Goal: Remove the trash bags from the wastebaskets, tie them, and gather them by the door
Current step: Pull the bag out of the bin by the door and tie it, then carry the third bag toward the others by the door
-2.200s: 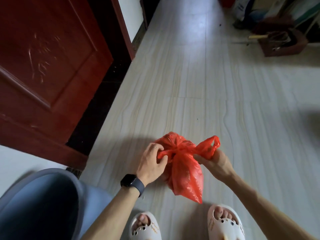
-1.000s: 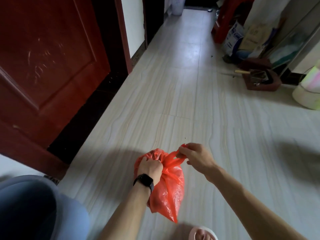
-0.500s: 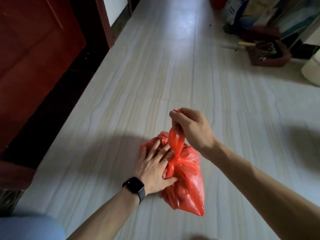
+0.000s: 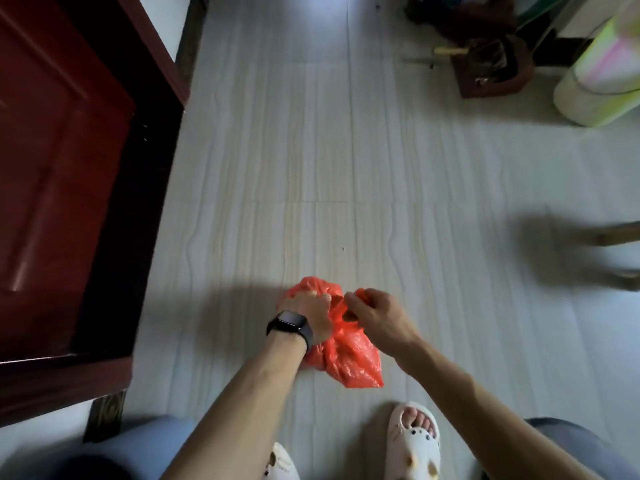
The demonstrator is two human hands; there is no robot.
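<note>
Red trash bag on pale floor, bulging, top bunched, seemingly knotted.

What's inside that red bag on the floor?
Nothing inside shows: the red bag is bunched closed at its top, where the left hand and right hand grip it. Its plastic hides the contents.

**Dim light, smeared right edge**

The brightest sheen is seen on the floor far beyond the red bag. A broad soft shadow is cast left of the bag. Right of it a dark shape is smeared by motion. The door left of it is bowed by the lens.
</note>
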